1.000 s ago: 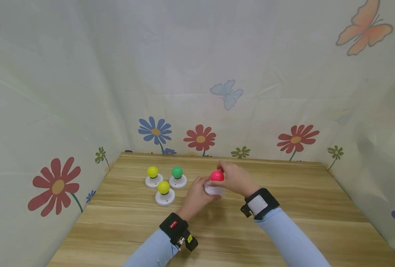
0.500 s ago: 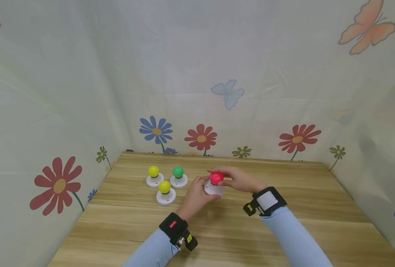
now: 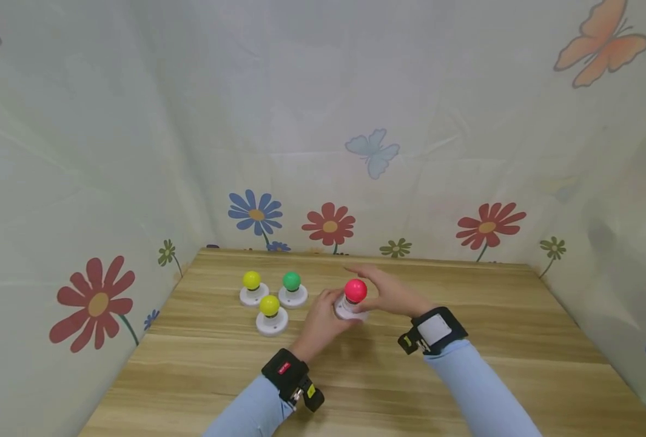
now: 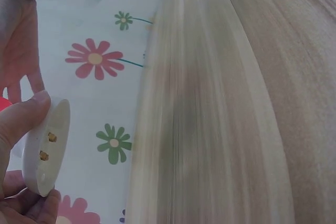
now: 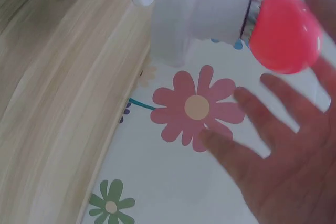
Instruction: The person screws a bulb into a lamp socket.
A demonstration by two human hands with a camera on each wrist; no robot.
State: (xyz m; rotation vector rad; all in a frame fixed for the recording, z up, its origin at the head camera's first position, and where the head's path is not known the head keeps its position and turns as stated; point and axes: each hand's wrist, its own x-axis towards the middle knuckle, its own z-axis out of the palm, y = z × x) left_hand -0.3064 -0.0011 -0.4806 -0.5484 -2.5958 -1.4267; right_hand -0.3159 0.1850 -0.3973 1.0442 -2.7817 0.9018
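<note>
My left hand (image 3: 318, 326) grips the rim of a round white lamp holder (image 4: 48, 145), thumb on one side and fingertips on the other. Two brass-coloured fittings show on its underside in the left wrist view. A red light bulb (image 5: 286, 34) sits in the socket, with a strip of its metal base showing between glass and holder. Around the bulb, my right hand (image 3: 395, 295) has its fingers spread and straight; in the right wrist view several fingers stand apart from the glass.
Left of the hands stand two yellow bulbs (image 3: 270, 306) and a green bulb (image 3: 292, 281), each upright in a white holder on the wooden table (image 3: 202, 358). A flower-printed curtain (image 3: 301, 91) hangs behind the table and along its sides.
My right hand's fingers have opened away from the red bulb, which they curled round half a second ago. The left hand has kept its grip on the lamp holder.
</note>
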